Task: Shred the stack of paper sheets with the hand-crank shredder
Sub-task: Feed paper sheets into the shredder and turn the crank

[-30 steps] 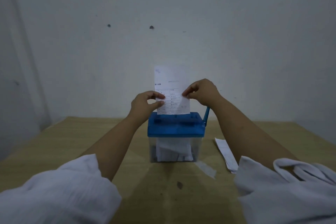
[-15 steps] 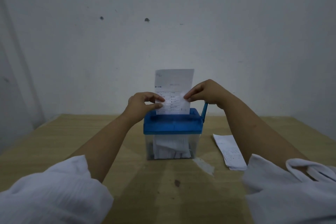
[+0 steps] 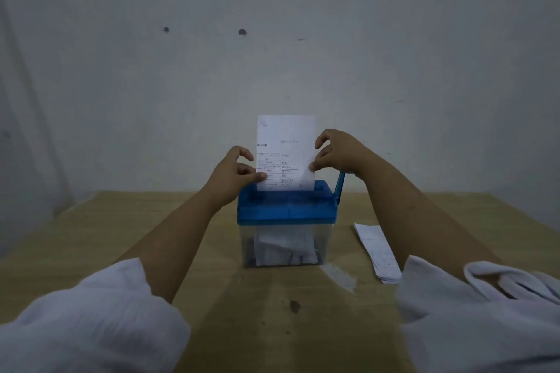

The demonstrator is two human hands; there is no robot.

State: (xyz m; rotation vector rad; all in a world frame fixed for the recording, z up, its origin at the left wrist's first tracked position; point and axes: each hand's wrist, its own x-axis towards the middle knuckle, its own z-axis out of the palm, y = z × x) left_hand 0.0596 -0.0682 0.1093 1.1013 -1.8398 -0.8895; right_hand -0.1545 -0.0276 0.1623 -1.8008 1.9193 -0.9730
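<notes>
A: Where is the sheet (image 3: 285, 142)?
B: Upright, bottom edge in the blue shredder (image 3: 286, 206) slot.
A: The hands?
B: The left hand (image 3: 233, 174) pinches its left edge, the right hand (image 3: 339, 154) its right edge, other fingers curled. The stack (image 3: 378, 251) lies right of the shredder.

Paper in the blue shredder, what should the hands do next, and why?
Probably the right hand should let go and take the crank. The sheet stands with its bottom edge at the shredder slot, and the left hand grips it too.
</notes>
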